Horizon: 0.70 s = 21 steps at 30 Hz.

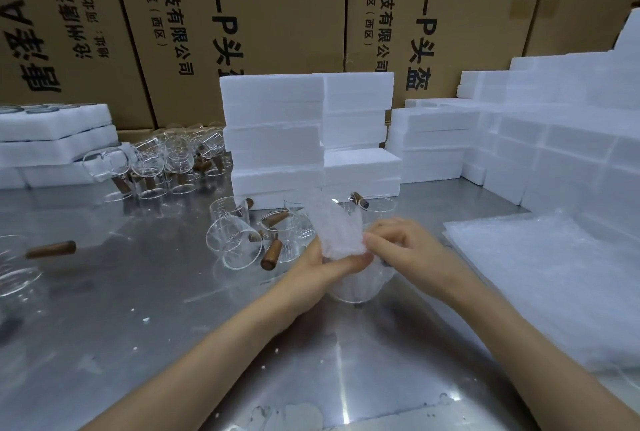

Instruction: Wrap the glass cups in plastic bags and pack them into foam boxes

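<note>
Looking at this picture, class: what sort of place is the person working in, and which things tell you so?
Probably a warehouse packing station. Printed cardboard cartons line the back, white foam boxes are stacked on a metal table, and many glass cups with wooden handles await wrapping.

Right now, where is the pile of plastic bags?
The pile of plastic bags lies flat on the table at the right, beside the right hand, below the white foam boxes.

Printed cardboard cartons [277,15] stacked behind shiny steel table [138,326].
</note>
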Motion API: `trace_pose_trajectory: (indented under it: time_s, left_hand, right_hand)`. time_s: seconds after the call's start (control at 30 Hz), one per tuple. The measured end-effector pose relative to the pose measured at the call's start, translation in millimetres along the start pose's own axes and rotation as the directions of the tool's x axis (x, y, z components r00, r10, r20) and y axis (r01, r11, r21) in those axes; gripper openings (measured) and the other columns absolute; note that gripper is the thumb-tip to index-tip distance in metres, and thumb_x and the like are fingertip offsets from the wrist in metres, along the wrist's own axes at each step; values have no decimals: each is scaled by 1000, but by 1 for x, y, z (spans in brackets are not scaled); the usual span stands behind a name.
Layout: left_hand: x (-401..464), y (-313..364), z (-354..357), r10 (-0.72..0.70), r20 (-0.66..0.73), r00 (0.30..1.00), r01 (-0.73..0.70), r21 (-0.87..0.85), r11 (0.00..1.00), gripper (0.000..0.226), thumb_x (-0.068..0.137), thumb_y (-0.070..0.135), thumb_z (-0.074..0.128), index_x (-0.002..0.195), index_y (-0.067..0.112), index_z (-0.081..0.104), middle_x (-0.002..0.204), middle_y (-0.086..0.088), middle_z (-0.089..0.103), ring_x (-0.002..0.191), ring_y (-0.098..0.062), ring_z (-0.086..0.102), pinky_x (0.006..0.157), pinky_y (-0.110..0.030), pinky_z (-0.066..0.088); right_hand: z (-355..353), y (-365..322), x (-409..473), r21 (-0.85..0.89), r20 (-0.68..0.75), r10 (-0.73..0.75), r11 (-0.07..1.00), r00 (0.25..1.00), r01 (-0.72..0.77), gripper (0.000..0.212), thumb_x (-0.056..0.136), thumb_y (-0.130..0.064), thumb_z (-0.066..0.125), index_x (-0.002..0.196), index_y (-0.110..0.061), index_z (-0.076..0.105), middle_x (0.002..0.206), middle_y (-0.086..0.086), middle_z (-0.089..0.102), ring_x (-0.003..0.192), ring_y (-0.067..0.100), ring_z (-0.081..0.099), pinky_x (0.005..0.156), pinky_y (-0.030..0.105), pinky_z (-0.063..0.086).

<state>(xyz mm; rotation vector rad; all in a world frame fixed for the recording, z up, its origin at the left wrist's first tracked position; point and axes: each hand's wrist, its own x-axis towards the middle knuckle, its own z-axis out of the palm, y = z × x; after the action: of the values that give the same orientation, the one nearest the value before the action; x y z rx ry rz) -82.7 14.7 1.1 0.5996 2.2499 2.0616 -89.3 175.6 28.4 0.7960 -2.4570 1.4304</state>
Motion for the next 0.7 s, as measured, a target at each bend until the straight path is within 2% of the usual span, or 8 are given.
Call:
trace_pose_trajectory:
  time_s: [0.1, 0.2, 0.3, 0.37, 0.47, 0.53, 0.6, 0.7]
  left_hand:
    - [-1, 2, -1, -12, 13, 1000, 13, -64, 998, 51, 75, 16, 70, 125, 10, 60, 119, -6, 69, 113, -16, 63, 95, -29, 50]
    - [-1, 3, -1, 6, 42, 999, -5, -24, 1000, 54, 73, 18, 68, 126, 15, 60, 120, -2, 68, 116, -16, 61, 101, -33, 46]
    - [1, 2, -1, 15, 40, 999, -14, -28, 1000, 51, 72, 16, 69, 123, 11, 63, 120, -4, 68, 115, -13, 61, 101, -28, 45]
    - [2, 3, 0, 22, 24, 999, -22, -13, 1000, 45, 73, 13, 72, 117, 5, 65, 118, -12, 68, 107, -12, 64, 93, -22, 47]
    - [0, 2, 2, 32, -10, 999, -31, 89, 996, 51, 67, 25, 74, 113, 8, 60, 113, -7, 67, 102, -14, 63, 87, -23, 49]
    - [-2, 3, 1, 55, -29, 998, -48, 190, 981, 66, 61, 42, 76, 116, 20, 49, 120, 5, 56, 114, -7, 54, 95, -20, 43]
    - [-7, 7, -2, 214, -40, 976, -186, 364, 913, 69, 60, 54, 71, 117, 26, 44, 121, 7, 48, 119, -4, 46, 98, -14, 35]
    - [-12, 15, -6, 572, 121, 811, -519, 598, 610, 36, 76, 42, 63, 100, 15, 57, 102, 2, 55, 98, -18, 54, 88, -29, 43]
  right_hand:
    - [-4, -4, -1, 185, -103, 39, 983, 994, -19, 4, 83, -22, 68, 82, -25, 65, 83, -14, 65, 75, 0, 59, 66, 20, 48]
    - [-9, -5, -1, 179, -60, 18, 984, 998, -7, 31, 75, -34, 70, 104, -34, 61, 102, -16, 67, 96, -1, 62, 81, 16, 50]
    - [-7, -7, -2, 191, -7, 12, 982, 1000, -11, 19, 82, -8, 71, 90, -25, 68, 84, -7, 71, 79, 2, 64, 74, 23, 46]
    - [-10, -6, -2, 170, 4, 15, 985, 1000, -16, 23, 82, 1, 66, 77, -21, 66, 73, -10, 67, 68, 0, 60, 71, 23, 43]
    - [-17, -2, -1, 13, 37, 4, 1000, 999, -5, 23, 79, 3, 64, 70, -18, 62, 71, -14, 64, 74, -1, 58, 84, 24, 45]
    - [-17, -1, -2, -55, 57, -14, 998, 998, 17, 18, 77, -1, 66, 68, -16, 62, 73, -16, 62, 80, 0, 57, 77, 13, 42]
    - [-13, 0, -3, -124, 34, -2, 992, 999, 7, 13, 72, -13, 66, 64, -22, 61, 76, -20, 58, 87, -3, 51, 75, 4, 34]
    - [-8, 4, -2, -231, 10, 22, 973, 1000, -19, 28, 73, -12, 69, 59, -32, 55, 86, -14, 46, 94, -6, 39, 79, 5, 28]
